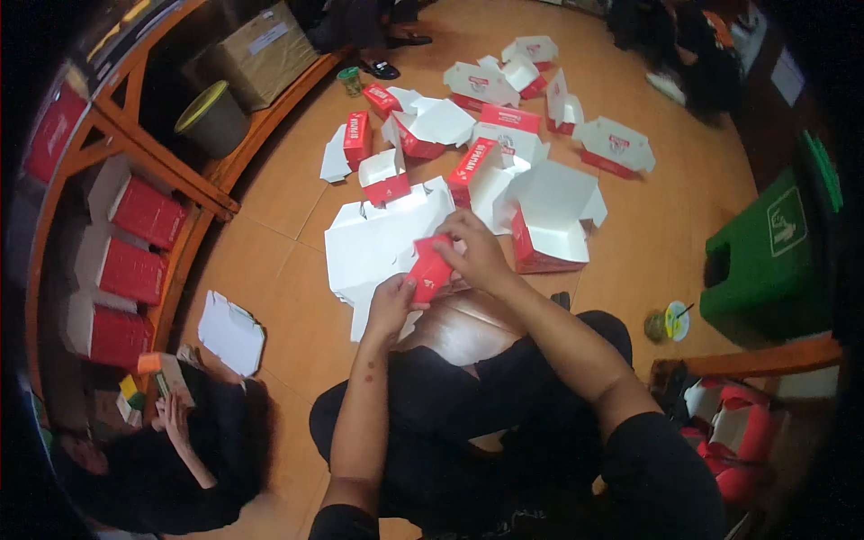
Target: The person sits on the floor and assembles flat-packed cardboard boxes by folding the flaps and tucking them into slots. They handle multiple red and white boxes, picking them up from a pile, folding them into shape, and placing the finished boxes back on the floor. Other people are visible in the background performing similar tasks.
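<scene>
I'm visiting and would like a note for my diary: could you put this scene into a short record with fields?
Left hand: grips the lower left of a red cardboard piece
Right hand: holds the same piece from its upper right
Ahead: opened red-and-white boxes scattered over the tiled floor
Left side: wooden shelving with a bucket and a brown carton
Right side: green bin
Others: a co-worker in dark clothing, lower left
</scene>
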The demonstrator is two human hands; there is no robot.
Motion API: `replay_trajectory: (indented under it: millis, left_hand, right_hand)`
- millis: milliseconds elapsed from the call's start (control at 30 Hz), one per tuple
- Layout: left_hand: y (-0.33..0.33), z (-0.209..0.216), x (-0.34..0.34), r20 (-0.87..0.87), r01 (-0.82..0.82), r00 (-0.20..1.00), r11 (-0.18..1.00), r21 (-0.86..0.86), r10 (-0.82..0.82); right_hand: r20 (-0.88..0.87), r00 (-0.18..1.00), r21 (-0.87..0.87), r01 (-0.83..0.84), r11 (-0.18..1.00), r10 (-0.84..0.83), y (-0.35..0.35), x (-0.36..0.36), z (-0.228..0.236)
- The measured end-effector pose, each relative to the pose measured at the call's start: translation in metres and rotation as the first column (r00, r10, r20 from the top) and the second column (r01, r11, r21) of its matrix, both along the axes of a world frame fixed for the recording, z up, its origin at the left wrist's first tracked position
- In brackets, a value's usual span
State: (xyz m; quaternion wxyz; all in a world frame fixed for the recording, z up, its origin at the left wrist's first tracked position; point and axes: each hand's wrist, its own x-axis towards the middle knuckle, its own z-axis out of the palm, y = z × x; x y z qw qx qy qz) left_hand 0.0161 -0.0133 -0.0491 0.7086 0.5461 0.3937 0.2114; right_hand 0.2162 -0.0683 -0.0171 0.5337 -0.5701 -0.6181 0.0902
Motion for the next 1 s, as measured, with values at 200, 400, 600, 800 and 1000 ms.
replay_trajectory:
  millis: [200, 400, 600, 800, 1000]
  left_hand:
    - [-0.007, 0.002, 0.0, -0.053, 0.019, 0.998, 0.993, 0.116, -0.013]
    - [-0.006, 0.028, 0.001, -0.279, 0.135, 0.947, 0.586, 0.799, 0.162]
    - [-0.041, 0.069, 0.007, 0.244, -0.504, 0.822, 0.455, 0.734, 0.515]
    - [-0.014, 0.063, 0.008, 0.233, -0.523, 0.838, 0.604, 0.601, 0.493]
    - [0.009, 0.047, -0.01, 0.308, -0.534, 0.842, 0.763, 0.365, 0.442]
  right_hand:
    - [0.224, 0.952, -0.153, -0.178, 0.972, 0.209, 0.0, 0.006, -0.003]
    - [0.138, 0.965, -0.353, -0.162, 0.921, 0.222, 0.004, 0.012, -0.041]
    - [-0.566, 0.811, -0.53, -0.219, 0.82, -0.149, 0.01, 0.009, -0.004]
    - [-0.167, 0.98, -0.094, -0.127, 0.987, 0.111, -0.002, 0.005, 0.006]
    - [-0.215, 0.975, -0.121, -0.087, 0.989, 0.06, -0.009, -0.008, 0.012]
